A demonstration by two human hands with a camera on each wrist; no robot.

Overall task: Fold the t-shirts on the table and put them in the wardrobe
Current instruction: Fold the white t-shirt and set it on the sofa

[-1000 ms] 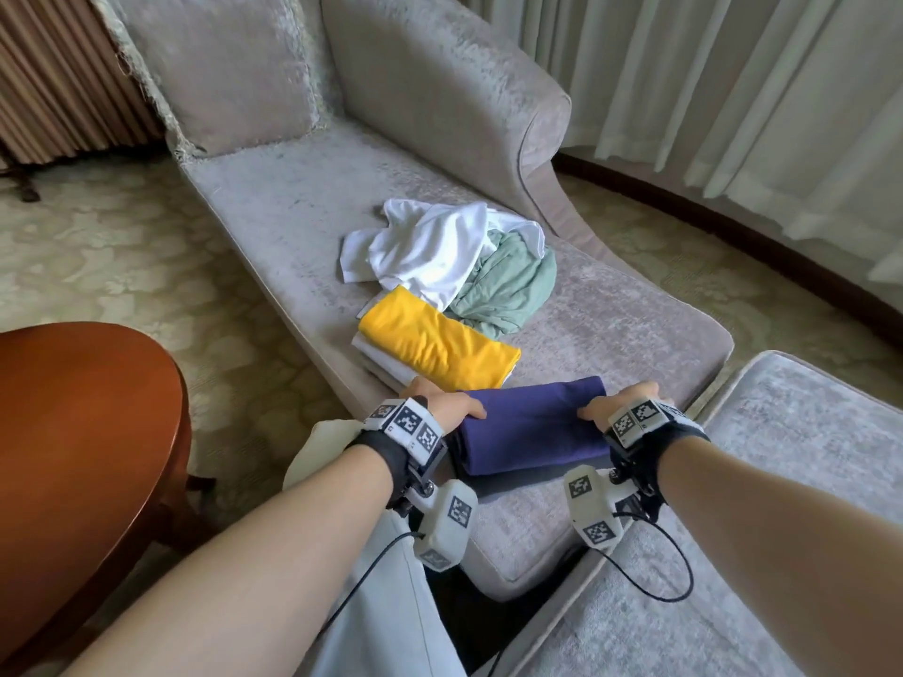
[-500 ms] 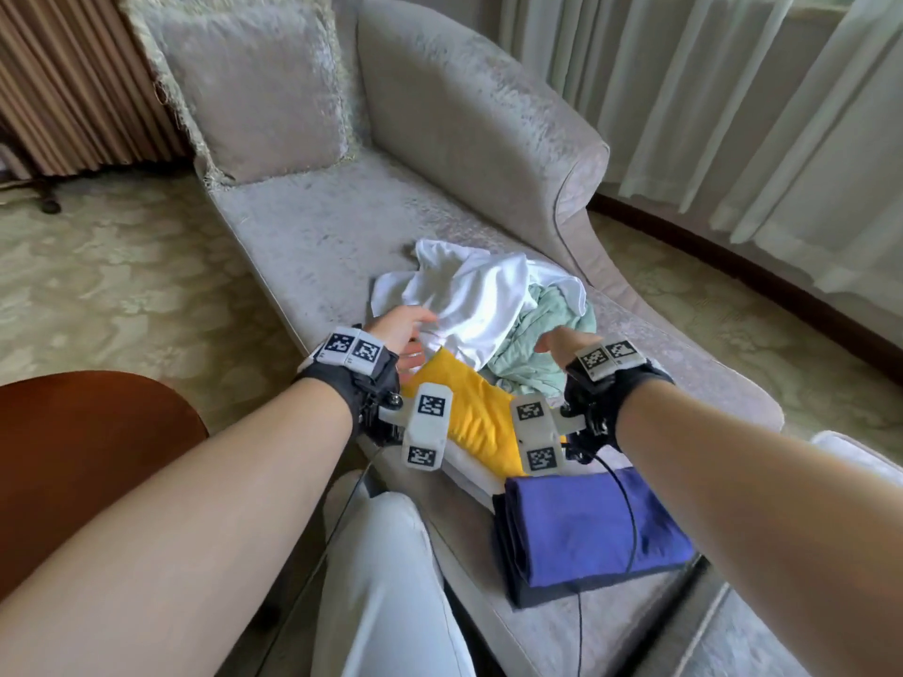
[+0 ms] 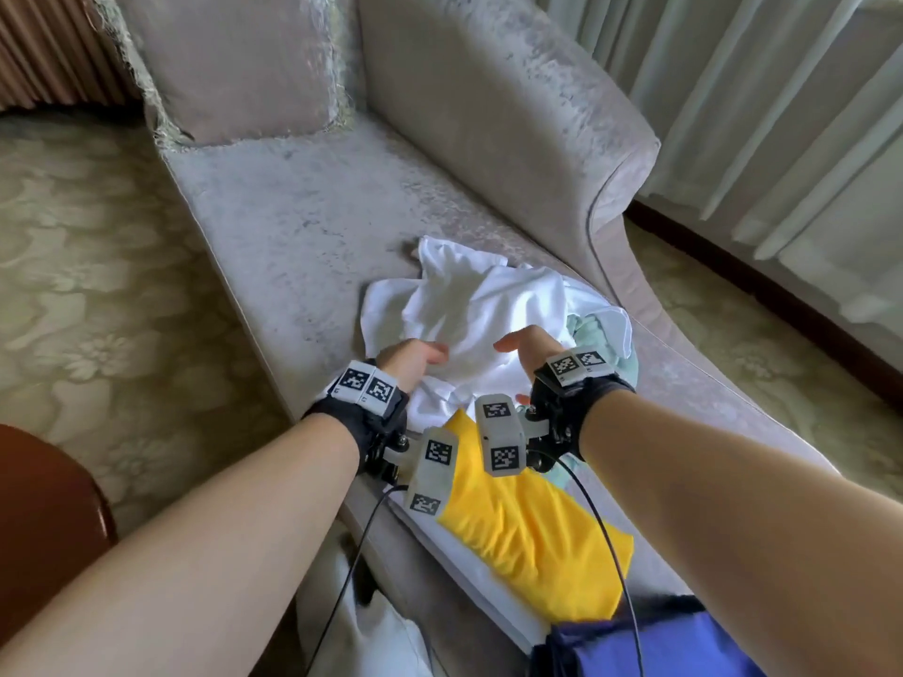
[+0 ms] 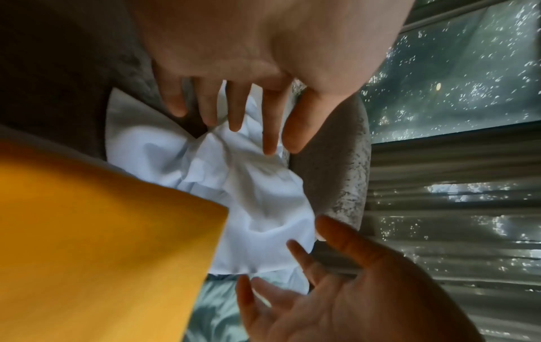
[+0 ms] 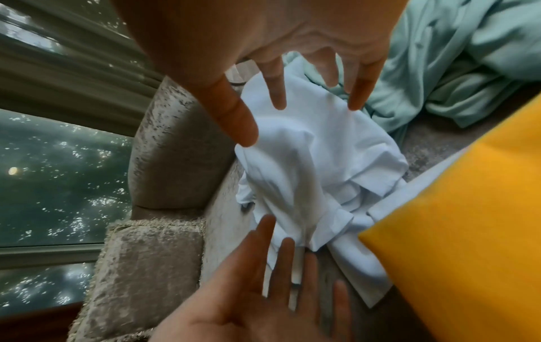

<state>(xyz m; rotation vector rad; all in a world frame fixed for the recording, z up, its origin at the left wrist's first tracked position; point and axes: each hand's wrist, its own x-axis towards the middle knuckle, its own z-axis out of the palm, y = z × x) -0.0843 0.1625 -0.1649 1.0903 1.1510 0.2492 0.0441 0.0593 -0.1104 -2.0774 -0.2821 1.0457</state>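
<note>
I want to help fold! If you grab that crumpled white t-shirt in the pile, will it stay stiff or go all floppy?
Probably floppy: the crumpled white t-shirt lies in soft wrinkles. It looks thin, so likely light. It overlaps the mint green shirt, so lifting might drag that along. Both open hands, left hand and right hand, reach toward it.

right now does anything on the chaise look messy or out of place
Yes. The white t-shirt and mint t-shirt lie crumpled in a heap, unlike the folded yellow t-shirt and blue t-shirt nearer the person.
</note>
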